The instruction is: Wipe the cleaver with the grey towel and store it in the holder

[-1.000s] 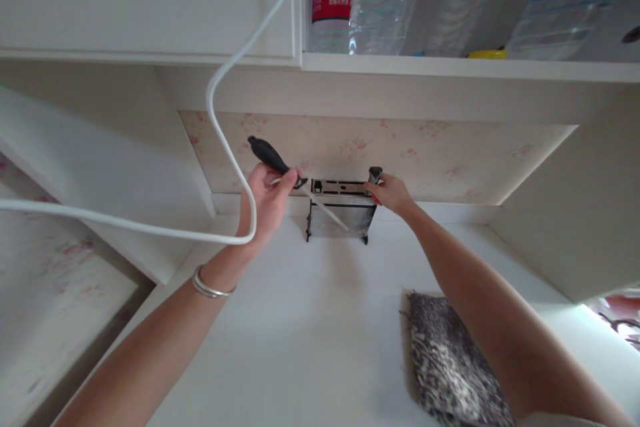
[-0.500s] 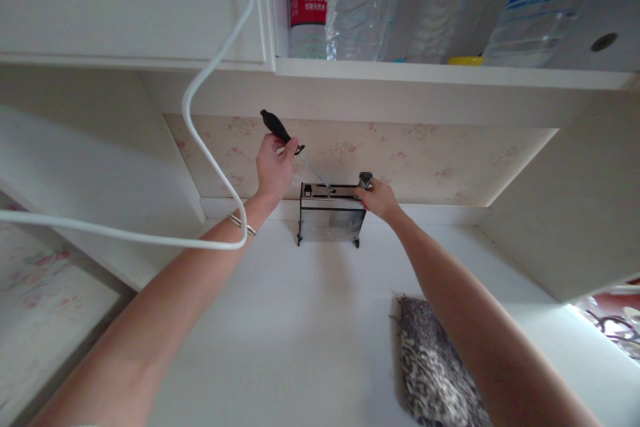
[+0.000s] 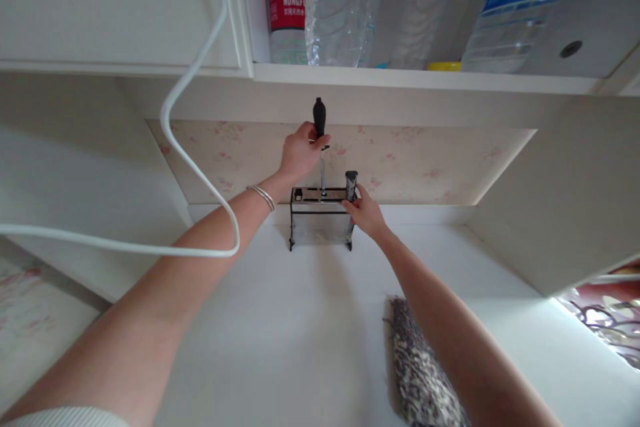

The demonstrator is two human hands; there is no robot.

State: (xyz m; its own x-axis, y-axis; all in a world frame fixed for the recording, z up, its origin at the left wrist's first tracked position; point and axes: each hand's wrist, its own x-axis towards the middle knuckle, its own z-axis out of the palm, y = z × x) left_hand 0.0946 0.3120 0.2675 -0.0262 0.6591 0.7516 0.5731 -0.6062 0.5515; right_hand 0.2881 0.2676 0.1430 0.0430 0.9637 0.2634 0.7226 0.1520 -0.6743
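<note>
My left hand [image 3: 303, 153] pinches a black-handled sharpening steel [image 3: 319, 117] just above its guard. The steel stands nearly upright, its thin metal rod reaching the middle hole in the top of a knife rack [image 3: 320, 212]. This rack has a slotted metal top, clear sides and dark feet, and stands on the white surface by the back wall. My right hand [image 3: 369, 212] is closed around the rack's right end, thumb in front. A dark grey handle [image 3: 351, 179] sticks up there between the fingers; whether they also grip it, I cannot tell.
A white cable [image 3: 173, 137] hangs in a loop on the left, in front of my left forearm. Overhead, a shelf [image 3: 425, 80] holds several water bottles [image 3: 340, 7]. A shaggy grey cloth [image 3: 425, 367] lies on the white surface [image 3: 270, 333] under my right forearm.
My left hand has moved right and turned the sharpening steel from a leftward tilt to nearly upright over the rack. My right hand stays at the rack's right end. The view has shifted slightly.
</note>
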